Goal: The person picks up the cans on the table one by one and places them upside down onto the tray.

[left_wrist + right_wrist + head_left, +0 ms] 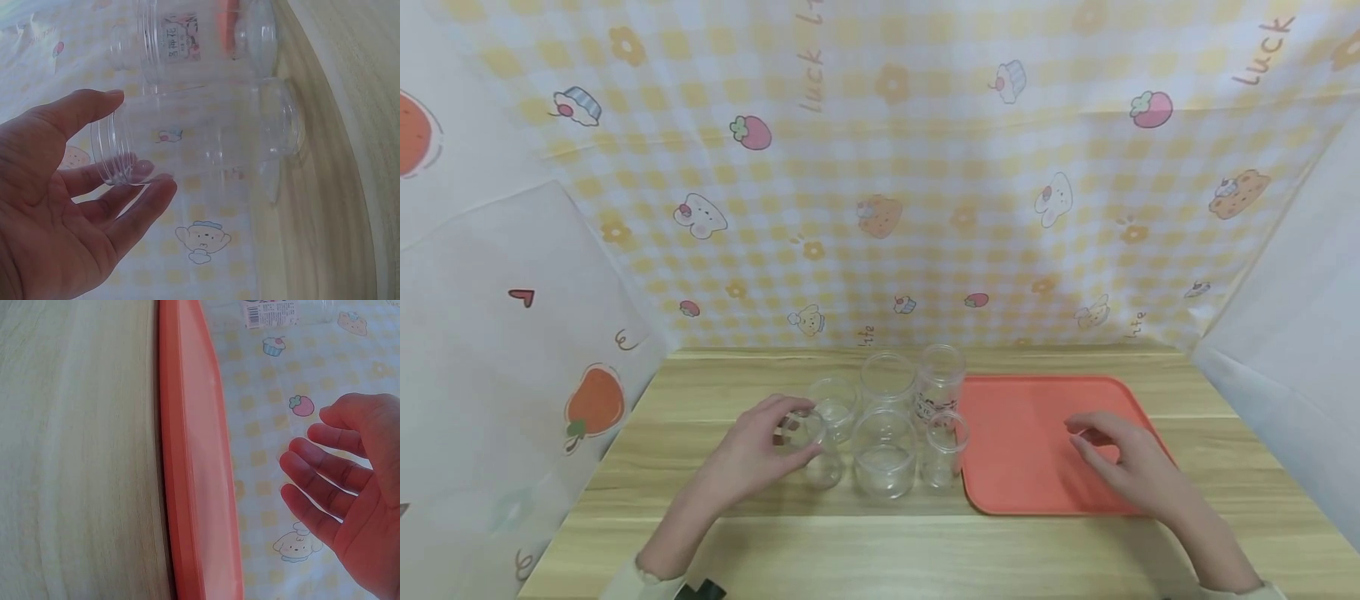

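Observation:
My left hand (756,442) has its thumb and fingers curled round the top of a clear jar (825,471), which stands at the left end of a group of clear jars. The left wrist view shows the thumb on one side of the threaded rim of this jar (206,131) and the fingers on the other. Over the red-orange tray (1015,450) hovers my right hand (1123,462), its fingers loosely bent and nothing in them. In the right wrist view the right hand (356,469) is beside the raised edge of the tray (194,462).
Nearest the held jar are a low wide jar (835,421) behind it and a wide jar (884,467) to its right. Another clear jar (887,383), a labelled jar (940,387) and a narrow jar (942,467) stand close by, left of the tray. Checked cloth (925,250) hangs behind the wooden table (850,550).

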`<state>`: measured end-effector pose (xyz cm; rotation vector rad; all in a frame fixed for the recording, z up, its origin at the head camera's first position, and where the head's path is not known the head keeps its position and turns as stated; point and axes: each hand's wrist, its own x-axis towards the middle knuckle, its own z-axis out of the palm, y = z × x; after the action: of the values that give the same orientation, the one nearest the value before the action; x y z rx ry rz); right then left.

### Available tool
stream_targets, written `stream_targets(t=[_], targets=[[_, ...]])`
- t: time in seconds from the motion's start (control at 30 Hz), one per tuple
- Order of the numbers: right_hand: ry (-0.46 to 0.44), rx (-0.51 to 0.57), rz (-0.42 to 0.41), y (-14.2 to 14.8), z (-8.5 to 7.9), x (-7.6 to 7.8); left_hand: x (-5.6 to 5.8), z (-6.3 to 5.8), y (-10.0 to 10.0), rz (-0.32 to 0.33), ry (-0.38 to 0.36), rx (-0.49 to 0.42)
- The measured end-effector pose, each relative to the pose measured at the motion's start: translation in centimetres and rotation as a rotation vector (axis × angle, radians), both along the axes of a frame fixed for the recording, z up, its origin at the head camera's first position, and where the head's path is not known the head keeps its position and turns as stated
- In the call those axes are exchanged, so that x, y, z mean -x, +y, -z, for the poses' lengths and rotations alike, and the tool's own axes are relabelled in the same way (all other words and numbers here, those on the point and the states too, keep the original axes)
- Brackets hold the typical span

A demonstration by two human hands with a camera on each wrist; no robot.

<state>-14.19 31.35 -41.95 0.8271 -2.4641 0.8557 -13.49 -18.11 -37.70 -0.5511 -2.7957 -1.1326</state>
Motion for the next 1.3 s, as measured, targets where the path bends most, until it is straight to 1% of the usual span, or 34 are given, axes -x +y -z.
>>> stream_targets(t=[0.13,0.3,0.6,0.83,0.97,1.13,1.3], targets=[[-0.004,0.009,0.001,-0.1,-0.1,-0.1,-0.1,-0.3,-0.3,0.005,-0.004,-0.015],[-0.030,0.008,0.008,0.0,-0.1,-0.2,-0.4,-0.4,-0.7,0.007,-0.010,-0.028],[-0.048,0.008,0.012,0.1,0.1,0.0,-0.7,-0.7,-1.4,0.027,-0.018,-0.078],[-0.038,0.019,0.002,-0.1,0.3,0.1,-0.7,-0.9,-2.1,0.025,-0.025,-0.124],[-0.041,0.037,0.008,-0.2,0.1,0.0,-0.7,-1.1,-2.6,0.011,-0.021,-0.157],[-0.103,0.093,0.012,-0.5,-0.1,-0.1,-0.6,-1.4,-3.2,0.005,-0.019,-0.196],[-0.179,0.164,0.017,-0.6,-0.1,-0.1,-0.6,-1.5,-3.7,-0.009,-0.042,-0.239]])
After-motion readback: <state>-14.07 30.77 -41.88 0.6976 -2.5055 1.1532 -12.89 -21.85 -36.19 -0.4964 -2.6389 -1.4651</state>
